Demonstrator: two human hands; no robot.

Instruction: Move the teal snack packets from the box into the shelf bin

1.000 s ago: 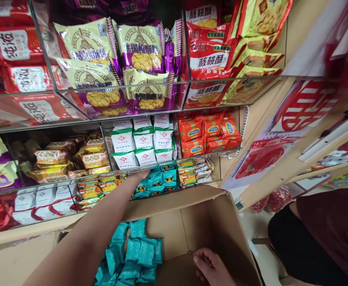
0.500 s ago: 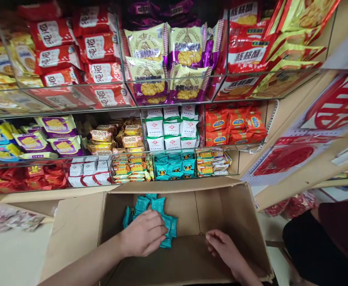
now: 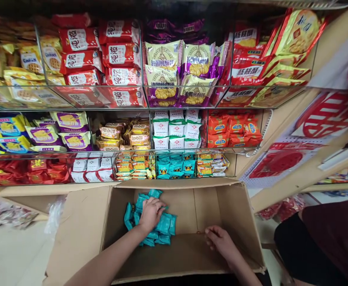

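In the cardboard box, a pile of small teal snack packets lies against the left side. My left hand reaches down onto the top of this pile, fingers curled round a teal packet that it mostly covers. Over the bare right half of the box floor is my right hand, its thumb and forefinger pressed together and the other fingers curled. A tiny reddish bit shows by those fingertips; what they hold, if anything, I cannot make out.
Beyond the box rise shelves with clear dividers, filled with wrapped snacks, including a bin of teal packets. The box's left flap is folded outward. A person in dark clothing is at the right.
My left hand has moved farther back over the pile, uncovering packets nearer to me. My right hand stays almost where it was. The head view has shifted slightly left.
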